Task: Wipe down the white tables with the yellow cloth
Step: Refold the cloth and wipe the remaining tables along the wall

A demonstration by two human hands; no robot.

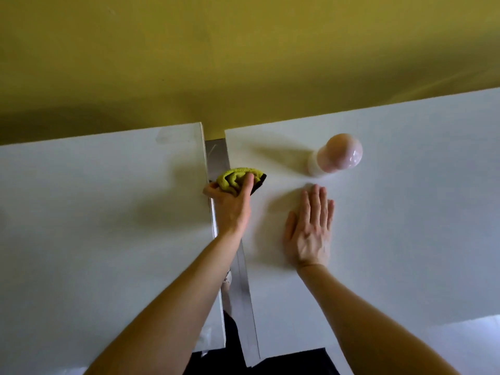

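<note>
A mustard-yellow wall (243, 50) is filling the upper part of the view, and 2 white tables are standing against it side by side: the left table (94, 212) is taking up the lower left, and the right table (405, 212) is stretching away to the right edge. Between them a narrow gap is running from the wall toward the person, and a grey metal strip (244, 280) is showing in it. Both bare forearms are reaching in from the bottom, with dark clothing (270, 364) showing between them. A pink globe (342, 155), glossy and sitting on a short white base, is standing upright on the right table, just beyond the right hand and well apart from the gap. The right hand (311, 231) is lying palm down on the right table, fingers straight and together, grasping nothing. The left hand (232, 204) is reaching over the gap and clutching the bunched yellow cloth (235, 178), its thumb curling over the top of the folds. The cloth, showing a dark edge on its right side, is sitting at the left edge of the right table, partly overhanging the gap.
</note>
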